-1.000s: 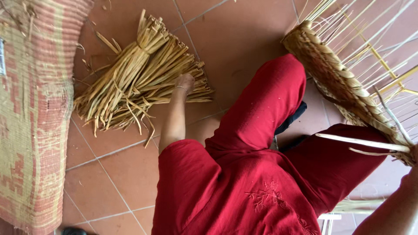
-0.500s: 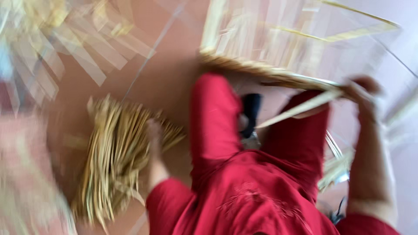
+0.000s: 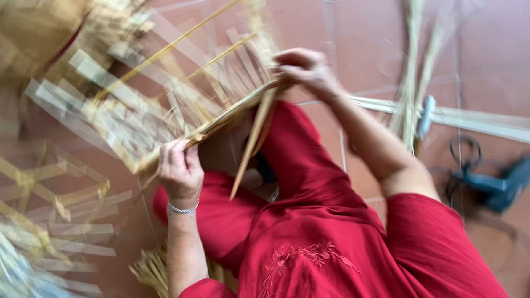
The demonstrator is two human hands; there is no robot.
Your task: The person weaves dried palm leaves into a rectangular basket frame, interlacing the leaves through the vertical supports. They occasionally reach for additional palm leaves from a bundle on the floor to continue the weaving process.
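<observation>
A half-woven basket of pale straw strips (image 3: 165, 110) rests tilted over my lap, its thick braided rim (image 3: 221, 118) running from lower left to upper right. My left hand (image 3: 179, 168), with a silver bracelet on the wrist, grips the lower end of that rim. My right hand (image 3: 306, 69) pinches the upper end of the rim, where a loose flat strip (image 3: 251, 146) hangs down toward my red-clothed knee (image 3: 298, 160). The picture is blurred by motion.
Terracotta floor tiles (image 3: 486, 60) lie all around. Long straw strips (image 3: 475, 118) cross the floor at the right, next to dark scissors (image 3: 486, 182). A bundle of straw (image 3: 152, 270) shows under my left arm. More woven work (image 3: 49, 221) sits at the left.
The view has swung round. My left hand left the straw bundle on the floor and took hold of the basket rim. My right hand moved along the rim with the loose strip.
</observation>
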